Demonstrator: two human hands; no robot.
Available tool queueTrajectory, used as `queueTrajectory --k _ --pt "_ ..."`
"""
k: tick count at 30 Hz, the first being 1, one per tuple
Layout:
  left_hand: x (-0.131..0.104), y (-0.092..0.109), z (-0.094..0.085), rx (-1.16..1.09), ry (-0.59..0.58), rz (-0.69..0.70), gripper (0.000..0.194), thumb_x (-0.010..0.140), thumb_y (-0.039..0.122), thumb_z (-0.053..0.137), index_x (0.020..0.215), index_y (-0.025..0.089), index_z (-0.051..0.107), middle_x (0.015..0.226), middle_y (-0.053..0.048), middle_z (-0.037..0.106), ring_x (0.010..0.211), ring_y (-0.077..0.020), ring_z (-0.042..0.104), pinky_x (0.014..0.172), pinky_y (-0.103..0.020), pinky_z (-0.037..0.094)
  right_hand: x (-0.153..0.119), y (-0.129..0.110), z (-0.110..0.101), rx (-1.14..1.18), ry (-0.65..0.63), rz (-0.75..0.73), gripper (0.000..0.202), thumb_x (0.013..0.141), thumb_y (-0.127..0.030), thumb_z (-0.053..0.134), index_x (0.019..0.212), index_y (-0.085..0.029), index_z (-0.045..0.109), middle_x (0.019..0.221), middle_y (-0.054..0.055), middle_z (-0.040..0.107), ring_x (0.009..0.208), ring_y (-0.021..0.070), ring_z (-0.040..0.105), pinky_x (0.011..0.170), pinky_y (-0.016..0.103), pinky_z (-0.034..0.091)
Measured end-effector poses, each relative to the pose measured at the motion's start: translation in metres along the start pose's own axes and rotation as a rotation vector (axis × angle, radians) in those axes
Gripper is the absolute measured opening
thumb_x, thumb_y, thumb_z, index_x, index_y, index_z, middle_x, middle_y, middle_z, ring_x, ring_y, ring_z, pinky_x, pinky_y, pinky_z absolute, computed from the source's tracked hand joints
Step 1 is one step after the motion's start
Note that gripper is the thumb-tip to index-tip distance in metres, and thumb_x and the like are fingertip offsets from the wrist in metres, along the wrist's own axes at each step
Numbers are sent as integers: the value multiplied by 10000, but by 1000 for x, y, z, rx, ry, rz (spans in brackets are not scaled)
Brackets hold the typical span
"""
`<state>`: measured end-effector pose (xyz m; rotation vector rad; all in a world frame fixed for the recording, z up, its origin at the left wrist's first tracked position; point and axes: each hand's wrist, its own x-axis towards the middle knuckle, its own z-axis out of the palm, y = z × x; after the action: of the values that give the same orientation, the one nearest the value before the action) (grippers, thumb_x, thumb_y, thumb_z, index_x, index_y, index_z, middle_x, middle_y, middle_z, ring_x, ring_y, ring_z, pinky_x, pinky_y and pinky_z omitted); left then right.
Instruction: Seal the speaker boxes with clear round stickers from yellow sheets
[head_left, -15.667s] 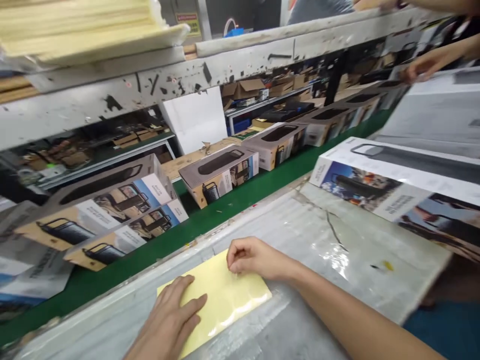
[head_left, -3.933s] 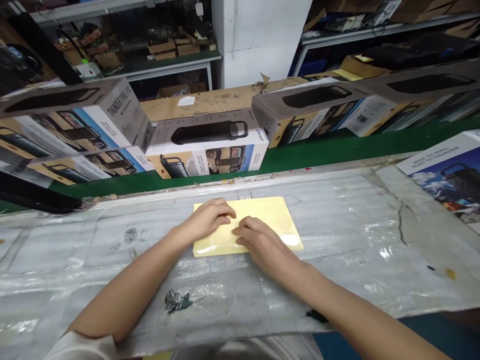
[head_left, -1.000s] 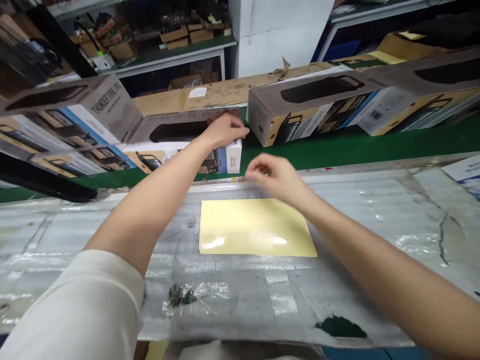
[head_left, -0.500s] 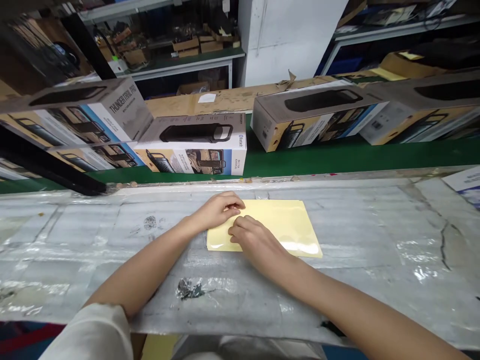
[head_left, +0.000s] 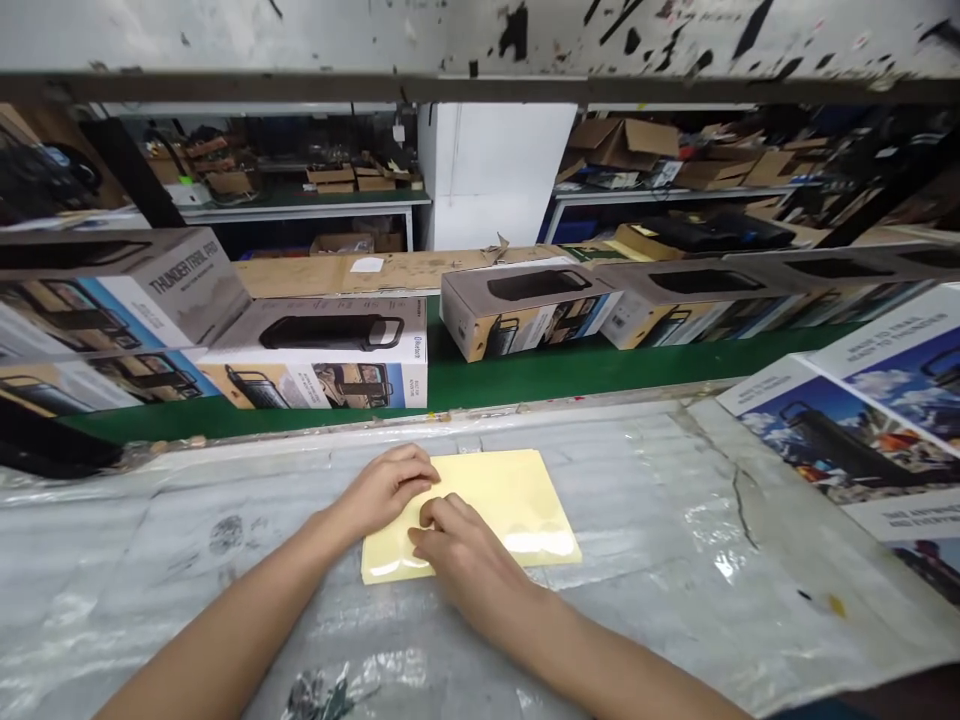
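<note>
A stack of glossy pale yellow sheets [head_left: 510,500] lies on the plastic-covered table [head_left: 630,600]. My left hand [head_left: 386,488] rests at the stack's upper left part, its fingers curled together on the top sheet. Just to its right and nearer to me, my right hand [head_left: 469,560] is over the lower left part, thumb and fingers bent into a pinch. Whatever either hand has between its fingertips is too small to make out. Clear round shapes show faintly on the sheet's surface.
Printed speaker boxes [head_left: 322,340] stand in a row on the green surface [head_left: 510,385] behind the table. More printed boxes [head_left: 847,430] are at the right. A metal beam [head_left: 450,45] crosses the top, and a black post [head_left: 135,170] stands at the left.
The view has tilted up and shifted right, bringing in the overhead beam and the right-hand boxes. Both hands remain on the yellow sheets; the right hand's thumb and index finger show slightly more apart.
</note>
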<state>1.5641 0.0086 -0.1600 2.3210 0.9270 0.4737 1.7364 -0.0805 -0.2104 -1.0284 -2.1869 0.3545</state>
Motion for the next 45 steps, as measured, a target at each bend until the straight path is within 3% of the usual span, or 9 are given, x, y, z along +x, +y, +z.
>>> queueTrajectory --k 6,13,16,20,23,25,28,36,45 --pt "3 14 -2 134 -87 -43 241 1026 263 490 1136 255 705 1115 -61 648 1067 -213 619 950 -351 515 1 -7 -20 302 -47 186 205 883 -14 674 852 -205 606 969 35 637 954 211 588 833 333 516" --pt "30 50 -8 425 -310 -54 250 990 196 509 898 228 739 921 -45 652 864 -204 632 785 -311 495 -11 42 -107 737 -10 404 118 875 -146 664 787 -217 631 843 15 678 801 183 632 745 303 522" --pt "97 76 -8 417 -180 -29 221 984 219 530 887 212 728 861 -34 685 829 -204 655 778 -308 504 -16 81 -139 769 92 455 63 867 -260 674 911 -219 655 823 20 682 793 194 644 722 314 517" --pt "233 90 2 555 167 21 400 949 277 653 1343 212 616 1423 -133 595 1346 -293 540 1140 -432 412 -20 114 -162 714 240 442 272 888 -336 669 1139 -240 626 860 22 684 820 204 665 741 337 534" --pt "318 76 9 729 161 -155 732 851 365 799 1489 172 497 1663 -197 326 1578 -380 208 1269 -574 191 -24 127 -168 635 264 422 227 918 -319 633 1133 -246 633 884 34 686 840 205 671 760 344 551" --pt "347 60 13 773 92 -222 766 843 330 807 1511 148 478 1656 -213 342 1568 -395 240 1265 -584 214 -25 138 -171 588 250 422 226 927 -303 615 1145 -247 636 892 39 691 842 207 675 769 349 560" --pt "349 41 13 783 51 -193 601 930 204 673 1502 137 501 1612 -181 435 1502 -340 407 1243 -481 326 -21 161 -175 510 253 417 226 928 -297 609 1147 -245 636 893 38 699 840 210 680 767 352 563" --pt "270 39 2 757 84 -73 502 924 156 664 1418 234 612 1532 -91 559 1438 -294 509 1165 -426 462 40 223 -198 225 351 190 191 918 -263 608 1106 -233 610 924 49 698 821 215 663 741 344 538" --pt "259 39 9 844 197 -56 365 948 440 673 1239 221 688 1340 -107 688 1244 -340 610 977 -469 509 76 254 -201 -11 268 -6 133 948 -216 548 1077 -235 573 969 71 658 880 240 618 800 371 516"
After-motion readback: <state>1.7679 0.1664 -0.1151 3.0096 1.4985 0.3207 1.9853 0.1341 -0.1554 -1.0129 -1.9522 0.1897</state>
